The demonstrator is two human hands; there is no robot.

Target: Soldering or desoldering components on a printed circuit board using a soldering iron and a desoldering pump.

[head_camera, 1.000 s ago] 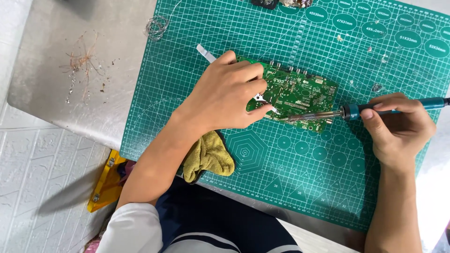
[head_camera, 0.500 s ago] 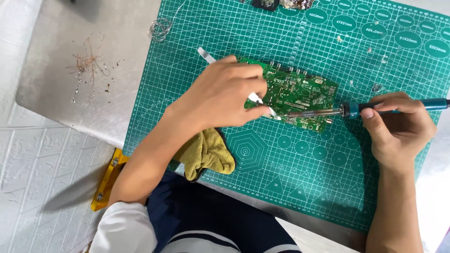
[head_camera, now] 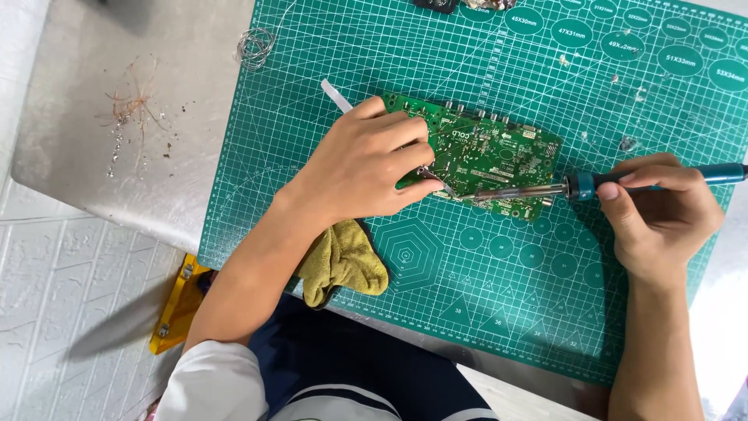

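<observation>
Tweezers (head_camera: 436, 181) are pinched by the left hand (head_camera: 366, 168) and a soldering iron (head_camera: 576, 185) gripped by the right hand (head_camera: 662, 214) at the circuit board (head_camera: 499, 152); soldering appears unfinished.

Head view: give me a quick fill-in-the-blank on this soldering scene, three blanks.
1. The right hand holds a soldering iron whose tip touches the ____ circuit board.
2. The left hand holds a pair of ____ against the board.
3. A yellow ____ lies at the near edge of the cutting mat.

Missing words: green; tweezers; cloth
</observation>
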